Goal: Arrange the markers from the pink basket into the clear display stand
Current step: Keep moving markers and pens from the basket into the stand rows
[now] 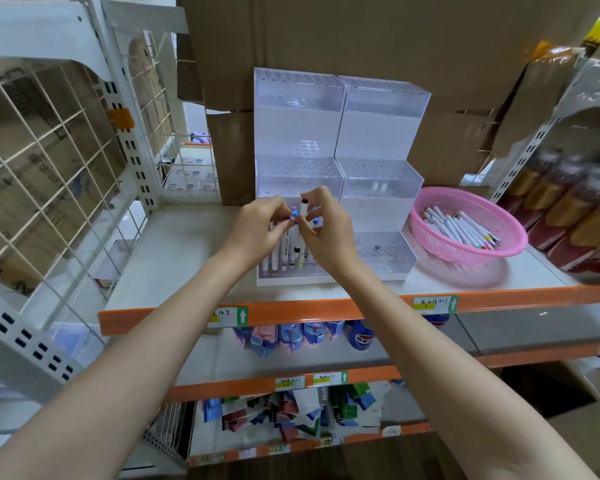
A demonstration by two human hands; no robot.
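the step in hand is seating one marker in the clear display stand [298,133], which stands at the back of the shelf [187,244] with three stepped tiers. the right hand [326,233] pinches a black-capped marker [303,212] between thumb and fingertips and holds it roughly upright, tilted a little, over the lowest tier on the stand's left side. its lower end sits among the standing markers [284,249] already slotted there, and whether it has found a hole is hidden by the fingers. the left hand [257,226] is close beside it with fingers curled in at the coloured caps, touching or nearly touching them; i cannot tell whether it grips one or only steadies the row. the pink basket [465,190] sits just to the right of the stand, and a good pile of loose markers [458,226] lies in it. so the task looks to be in its early part — only one patch of the lowest tier is filled, and the upper tiers appear almost bare. the next move calls for lining the tip up with a free hole, pressing straight down so the neighbours are not knocked askew, then letting go and reaching right to the basket for another.
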